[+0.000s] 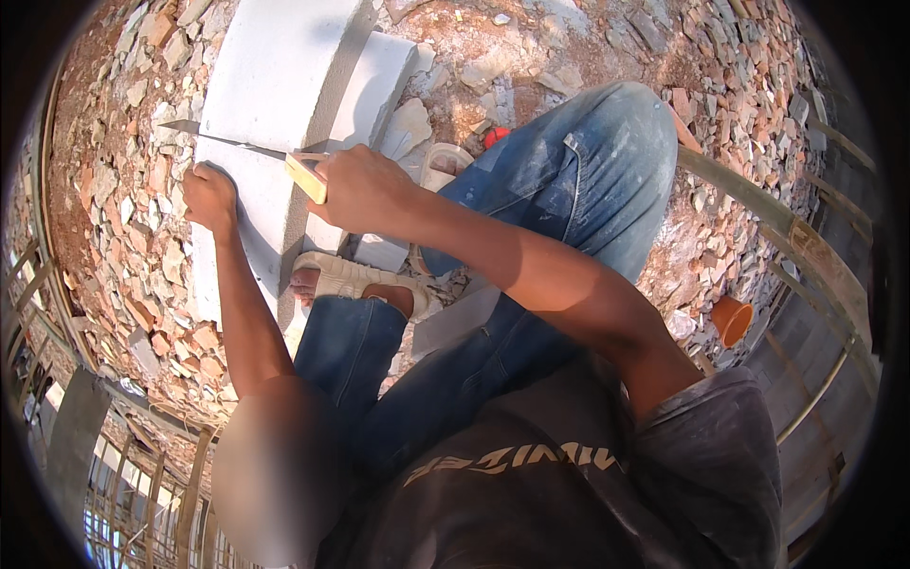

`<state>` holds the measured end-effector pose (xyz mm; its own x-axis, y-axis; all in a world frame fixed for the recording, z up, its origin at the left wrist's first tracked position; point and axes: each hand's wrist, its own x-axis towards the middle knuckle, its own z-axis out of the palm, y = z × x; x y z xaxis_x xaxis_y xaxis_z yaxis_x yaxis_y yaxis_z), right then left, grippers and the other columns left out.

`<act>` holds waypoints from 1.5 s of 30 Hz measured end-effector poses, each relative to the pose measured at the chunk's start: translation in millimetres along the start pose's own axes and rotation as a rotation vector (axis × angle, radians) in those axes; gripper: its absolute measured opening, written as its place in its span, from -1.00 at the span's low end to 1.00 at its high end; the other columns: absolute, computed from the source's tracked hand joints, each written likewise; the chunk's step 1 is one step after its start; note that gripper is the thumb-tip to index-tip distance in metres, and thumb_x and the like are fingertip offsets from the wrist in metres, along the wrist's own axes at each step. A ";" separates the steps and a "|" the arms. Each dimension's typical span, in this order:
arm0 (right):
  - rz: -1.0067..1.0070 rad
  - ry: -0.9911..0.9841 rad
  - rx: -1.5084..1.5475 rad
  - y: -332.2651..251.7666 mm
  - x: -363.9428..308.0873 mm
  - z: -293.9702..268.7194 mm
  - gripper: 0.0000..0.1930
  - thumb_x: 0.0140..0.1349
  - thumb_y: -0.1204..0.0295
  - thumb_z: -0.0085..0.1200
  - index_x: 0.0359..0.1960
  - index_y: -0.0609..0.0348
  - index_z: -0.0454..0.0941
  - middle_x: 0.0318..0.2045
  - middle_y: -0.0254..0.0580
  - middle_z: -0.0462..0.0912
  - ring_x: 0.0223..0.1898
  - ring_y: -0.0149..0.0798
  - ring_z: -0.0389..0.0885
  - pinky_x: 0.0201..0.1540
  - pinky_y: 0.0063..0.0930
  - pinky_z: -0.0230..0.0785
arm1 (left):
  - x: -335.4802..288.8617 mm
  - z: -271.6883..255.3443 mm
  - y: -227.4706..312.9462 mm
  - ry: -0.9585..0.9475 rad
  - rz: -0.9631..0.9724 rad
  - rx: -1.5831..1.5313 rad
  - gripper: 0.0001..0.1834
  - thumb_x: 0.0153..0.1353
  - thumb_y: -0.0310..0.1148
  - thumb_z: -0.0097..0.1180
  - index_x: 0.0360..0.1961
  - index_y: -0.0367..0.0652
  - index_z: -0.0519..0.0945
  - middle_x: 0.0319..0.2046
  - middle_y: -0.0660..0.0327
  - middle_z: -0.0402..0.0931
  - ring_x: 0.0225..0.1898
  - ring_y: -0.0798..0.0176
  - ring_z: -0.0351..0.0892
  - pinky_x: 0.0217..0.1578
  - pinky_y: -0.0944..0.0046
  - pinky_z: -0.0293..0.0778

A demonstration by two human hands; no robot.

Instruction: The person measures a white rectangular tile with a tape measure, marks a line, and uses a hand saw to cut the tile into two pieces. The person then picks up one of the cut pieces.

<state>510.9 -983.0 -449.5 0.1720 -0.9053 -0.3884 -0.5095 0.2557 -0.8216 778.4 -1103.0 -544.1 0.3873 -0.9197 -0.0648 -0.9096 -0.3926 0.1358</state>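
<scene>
My right hand (365, 190) is closed round the pale yellow handle (308, 178) of a handsaw. The saw's thin dark blade (242, 145) lies across a long white block (275, 71), which looks like aerated concrete, and its tip sticks out past the left edge. Just below the blade, my left hand (209, 197) grips that left edge with bent fingers. The fingertips are partly hidden. A shadow falls on the block beside the left wrist. Whether the blade sits in a cut is hard to tell.
A second white block (377, 90) lies against the right side. My sandalled foot (327, 275) is close by the blocks. Broken brick and stone rubble (137, 237) covers the ground. An orange bucket (732, 321) lies at the right, near curved wooden poles (815, 251).
</scene>
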 end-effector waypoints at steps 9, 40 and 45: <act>0.084 -0.081 0.043 -14.1 -75.5 -63.2 -0.72 0.16 0.34 0.14 -0.31 0.41 0.65 -0.55 0.15 0.66 -0.55 0.18 0.63 -0.34 -0.17 0.54 | -1.4 2.9 16.7 0.050 0.034 0.032 -0.46 0.43 -0.12 -0.33 0.07 -0.27 0.59 0.11 -0.03 0.58 0.17 -0.16 0.48 0.24 -0.26 0.18; 0.148 -0.102 0.048 -10.8 2.9 -25.6 -0.66 0.14 0.26 0.19 -0.45 0.41 0.56 -0.72 -0.05 0.49 -0.63 -0.38 0.42 -0.50 -0.31 0.35 | -2.3 1.2 13.4 0.039 0.020 -0.076 -0.47 0.39 -0.14 -0.28 0.06 -0.31 0.59 0.10 -0.04 0.59 0.17 -0.14 0.49 0.30 -0.29 0.04; 0.185 -0.168 -0.031 3.2 -85.4 -74.8 -0.76 0.13 0.36 0.19 -0.43 0.37 0.59 -0.64 0.00 0.56 -0.59 -0.18 0.55 -0.41 -0.26 0.42 | -6.4 0.3 13.2 0.064 0.025 -0.063 -0.47 0.39 -0.14 -0.27 0.05 -0.31 0.59 0.10 -0.03 0.59 0.16 -0.13 0.49 0.30 -0.28 0.05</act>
<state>431.5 -930.2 -387.8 0.2095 -0.7742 -0.5973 -0.5703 0.3994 -0.7178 764.0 -1102.3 -542.1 0.3749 -0.9270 0.0023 -0.9088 -0.3671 0.1985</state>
